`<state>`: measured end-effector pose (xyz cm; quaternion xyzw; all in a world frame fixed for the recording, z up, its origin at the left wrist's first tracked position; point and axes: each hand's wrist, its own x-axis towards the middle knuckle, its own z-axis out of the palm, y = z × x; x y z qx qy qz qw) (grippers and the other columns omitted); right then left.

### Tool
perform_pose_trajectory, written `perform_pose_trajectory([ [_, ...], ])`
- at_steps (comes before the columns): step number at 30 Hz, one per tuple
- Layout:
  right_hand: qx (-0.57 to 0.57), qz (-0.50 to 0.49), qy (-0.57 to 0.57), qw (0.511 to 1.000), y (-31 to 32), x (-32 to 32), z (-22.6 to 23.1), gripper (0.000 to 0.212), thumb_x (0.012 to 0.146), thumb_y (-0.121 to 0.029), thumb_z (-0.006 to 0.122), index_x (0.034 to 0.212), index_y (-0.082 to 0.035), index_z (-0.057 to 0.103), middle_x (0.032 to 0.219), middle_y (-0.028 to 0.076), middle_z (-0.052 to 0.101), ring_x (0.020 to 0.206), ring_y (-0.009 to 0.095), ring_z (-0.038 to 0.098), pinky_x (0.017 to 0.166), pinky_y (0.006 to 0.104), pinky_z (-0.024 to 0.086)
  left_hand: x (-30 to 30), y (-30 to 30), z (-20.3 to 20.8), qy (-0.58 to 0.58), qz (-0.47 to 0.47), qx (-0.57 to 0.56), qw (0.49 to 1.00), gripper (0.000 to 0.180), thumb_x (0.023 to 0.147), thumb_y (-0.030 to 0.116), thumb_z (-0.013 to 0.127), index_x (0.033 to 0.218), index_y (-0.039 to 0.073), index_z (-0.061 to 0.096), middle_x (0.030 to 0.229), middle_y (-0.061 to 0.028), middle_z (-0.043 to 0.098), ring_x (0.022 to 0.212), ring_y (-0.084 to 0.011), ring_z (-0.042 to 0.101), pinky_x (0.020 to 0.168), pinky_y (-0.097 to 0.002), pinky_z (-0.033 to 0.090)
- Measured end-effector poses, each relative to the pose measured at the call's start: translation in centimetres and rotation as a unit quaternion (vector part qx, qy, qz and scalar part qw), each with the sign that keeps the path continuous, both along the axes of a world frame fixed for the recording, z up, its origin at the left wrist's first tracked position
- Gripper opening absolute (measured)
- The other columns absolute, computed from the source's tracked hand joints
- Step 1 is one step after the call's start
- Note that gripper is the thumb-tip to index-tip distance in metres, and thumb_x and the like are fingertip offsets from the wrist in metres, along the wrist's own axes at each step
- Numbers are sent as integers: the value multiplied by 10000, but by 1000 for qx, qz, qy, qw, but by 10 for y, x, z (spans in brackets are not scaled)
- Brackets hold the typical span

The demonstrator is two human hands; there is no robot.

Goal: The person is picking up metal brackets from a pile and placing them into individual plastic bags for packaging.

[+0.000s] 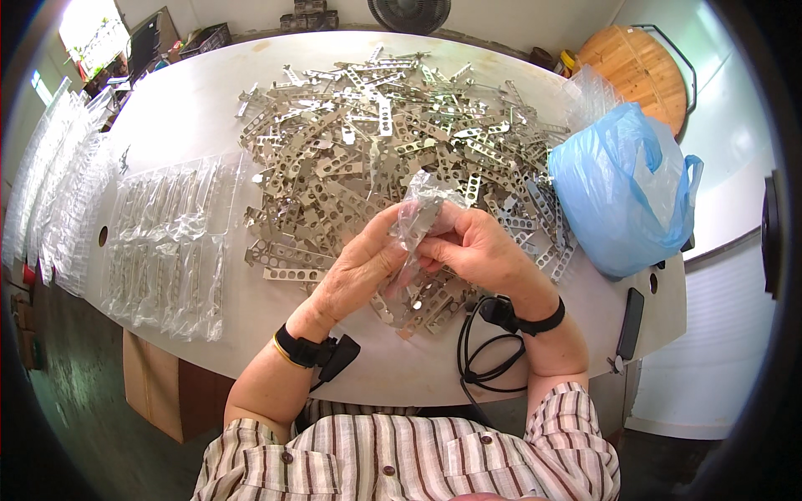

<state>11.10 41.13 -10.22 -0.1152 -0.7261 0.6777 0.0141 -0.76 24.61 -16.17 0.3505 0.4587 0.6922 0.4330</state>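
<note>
A small clear plastic bag [420, 209] is held up between my two hands, over the near side of a heap of metal strips. My left hand [357, 265] grips it from the left, with fingers closed around it. From the right, my right hand [484, 253] pinches the bag with thumb and bent fingers. Something greyish shows through the crumpled plastic, but I cannot make out its shape. The flat, silvery metal strips [326, 179] have rows of round holes and lie jumbled across the middle of the table.
On the left, a clear plastic tray [230, 250] holds several bagged pieces in two rows. Stacked clear trays [58, 192] stand beyond it. A blue plastic bag [610, 196] sits at right, near a black phone-like object [631, 324]. A black cable [462, 359] loops by my right wrist.
</note>
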Motion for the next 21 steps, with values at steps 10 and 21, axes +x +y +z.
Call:
perform_pose_trajectory([
  [10, 75, 13, 1, 997, 7, 5, 2, 191, 979, -57, 634, 1162, -2, 644, 974, 36, 703, 879, 85, 627, 786, 262, 514, -3, -2, -4, 13, -22, -3, 1000, 453, 1072, 106, 491, 1512, 110, 381, 850, 13, 574, 700, -46, 497, 626, -205, 429],
  [21, 27, -42, 113, 992, 9, -2, -6, 283, 999, -7, 594, 1280, -42, 612, 1064, 6, 683, 900, 66, 634, 810, 235, 527, -5, -3, -4, -13, -11, -5, 1000, 561, 1054, 90, 531, 1575, 92, 324, 1245, -8, 608, 907, -40, 555, 754, -209, 498],
])
